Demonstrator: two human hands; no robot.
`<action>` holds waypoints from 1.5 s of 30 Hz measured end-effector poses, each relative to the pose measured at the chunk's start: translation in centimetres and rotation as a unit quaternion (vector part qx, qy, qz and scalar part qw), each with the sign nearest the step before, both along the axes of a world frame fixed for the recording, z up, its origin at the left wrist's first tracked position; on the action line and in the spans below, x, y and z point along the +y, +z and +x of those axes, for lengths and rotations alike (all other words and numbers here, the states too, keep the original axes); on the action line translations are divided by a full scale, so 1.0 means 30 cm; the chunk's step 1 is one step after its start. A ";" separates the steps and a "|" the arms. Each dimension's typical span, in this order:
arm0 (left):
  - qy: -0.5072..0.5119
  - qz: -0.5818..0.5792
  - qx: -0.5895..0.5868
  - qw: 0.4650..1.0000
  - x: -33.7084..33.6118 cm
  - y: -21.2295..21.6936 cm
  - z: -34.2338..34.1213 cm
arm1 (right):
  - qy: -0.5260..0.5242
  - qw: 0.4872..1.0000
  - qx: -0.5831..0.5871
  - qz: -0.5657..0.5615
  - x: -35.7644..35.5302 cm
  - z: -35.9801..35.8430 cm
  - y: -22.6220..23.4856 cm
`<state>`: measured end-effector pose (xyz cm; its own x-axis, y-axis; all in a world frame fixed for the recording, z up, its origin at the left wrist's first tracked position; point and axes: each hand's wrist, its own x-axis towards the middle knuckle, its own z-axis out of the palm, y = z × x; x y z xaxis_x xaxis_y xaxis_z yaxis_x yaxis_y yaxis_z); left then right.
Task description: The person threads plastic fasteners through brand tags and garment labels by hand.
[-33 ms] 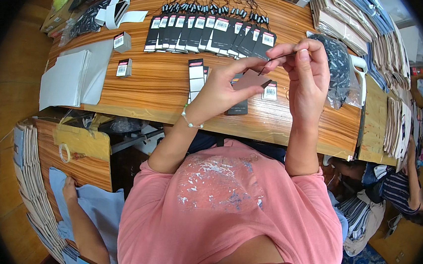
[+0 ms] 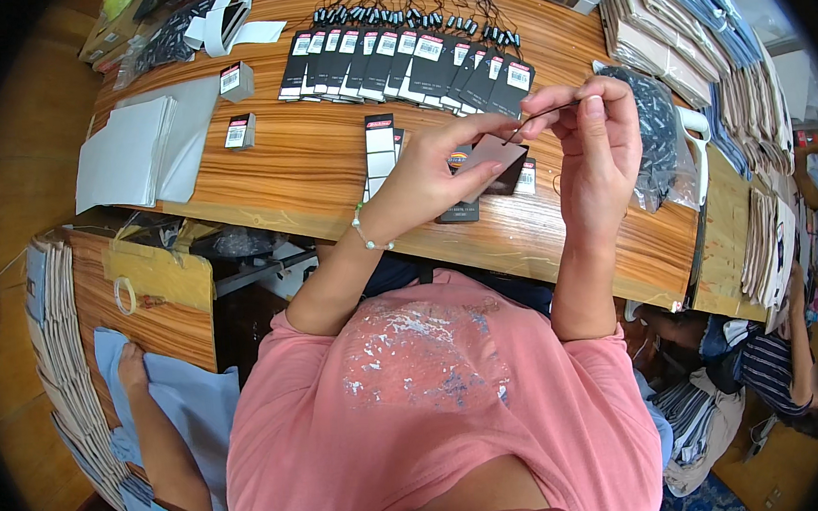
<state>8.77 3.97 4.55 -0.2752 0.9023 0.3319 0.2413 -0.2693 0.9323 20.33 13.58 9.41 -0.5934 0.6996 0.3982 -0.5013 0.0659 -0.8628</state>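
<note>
My left hand (image 2: 431, 172) pinches a dark hang tag (image 2: 506, 163) between thumb and fingers, tilted above the table. A thin black string (image 2: 544, 114) runs from the tag's corner to my right hand (image 2: 597, 135), whose thumb and fingers are closed on it. Under the held tag lie another black tag (image 2: 460, 211) and a small white label (image 2: 526, 177), both partly covered. Beside my left wrist is a strip of white labels (image 2: 380, 152). Farther back, several black strung tags (image 2: 394, 63) overlap in a row, with white barcode labels on them.
Two small label stacks (image 2: 239, 131) and white sheets (image 2: 127, 153) lie on the left. On the right are a bag of black string fasteners (image 2: 647, 131), a white-handled tool (image 2: 695, 142) and folded garments (image 2: 656, 34). Another person's arm (image 2: 166, 438) rests on blue cloth at lower left.
The held tag has turned so more of its surface shows, covering more of the label beneath. My right hand has shifted slightly right, the string still in its fingers.
</note>
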 end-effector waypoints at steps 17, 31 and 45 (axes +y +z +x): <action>-0.067 -0.066 -0.136 0.986 -0.029 0.061 -0.021 | 0.030 0.995 0.050 -0.085 0.022 0.039 -0.001; 0.029 0.037 -0.034 0.998 -0.040 0.093 -0.036 | 0.035 0.993 0.046 -0.105 0.023 0.052 -0.011; -0.003 0.055 -0.141 0.988 -0.076 0.126 -0.046 | 0.064 0.991 0.004 -0.118 0.010 0.043 -0.043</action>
<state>7.38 1.70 8.32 -0.3664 0.8667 0.3384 -0.0261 -0.3732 0.9274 21.62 13.89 8.12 -0.6814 0.6927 0.2365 -0.4987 -0.2028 -0.8427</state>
